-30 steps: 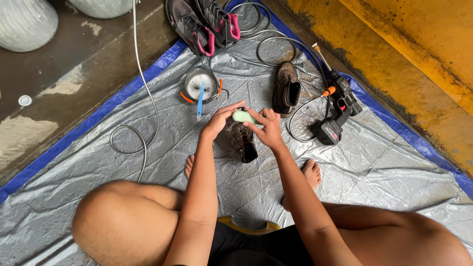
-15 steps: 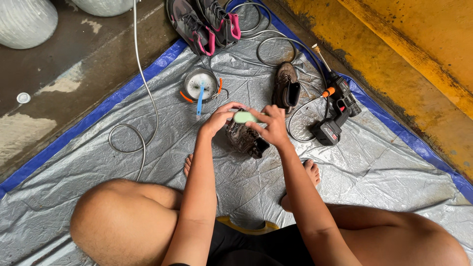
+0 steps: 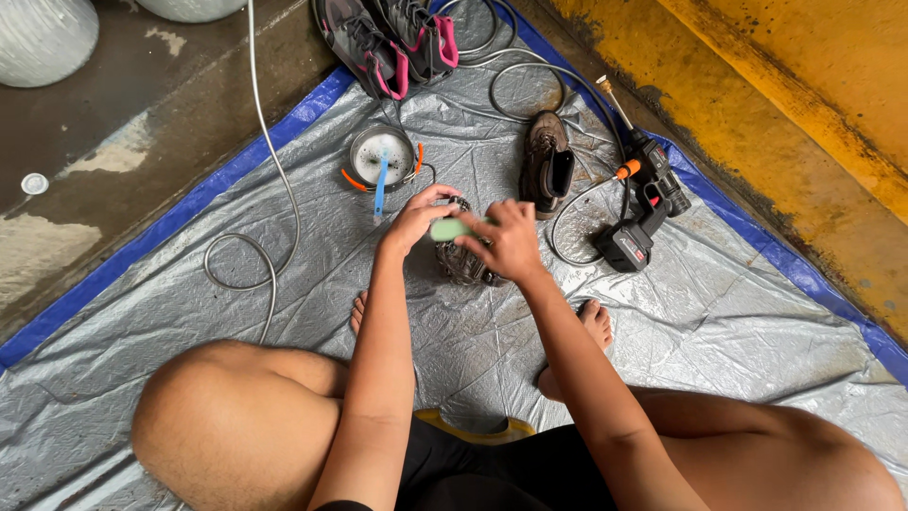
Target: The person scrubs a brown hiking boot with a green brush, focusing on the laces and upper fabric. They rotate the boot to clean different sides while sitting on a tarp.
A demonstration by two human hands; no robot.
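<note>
- My left hand (image 3: 416, 220) is curled around the near end of a pale green brush (image 3: 452, 229), fingers closed on it, as best I can tell.
- My right hand (image 3: 511, 244) grips a dark brown shoe (image 3: 465, 263), which sits on the grey tarp (image 3: 284, 284) right under both hands; the palm covers most of it, so I can't be sure which part I'm holding.
- The brush lies across the top of the shoe, touching it, so I judge the scrubbing step is in hand.
- Just beyond my left hand stands a small round pan (image 3: 380, 156) of sudsy water with a blue brush (image 3: 380, 185) leaning in it.
- Beyond my right hand lies the second brown shoe (image 3: 547, 163); further right is a black spray gun (image 3: 643, 203) with its hose (image 3: 255, 170).
- A pair of grey and pink shoes (image 3: 388, 43) sits well apart at the tarp's far edge.
- The next stroke calls for a firm right-hand hold so the shoe doesn't twist under the bristles.
</note>
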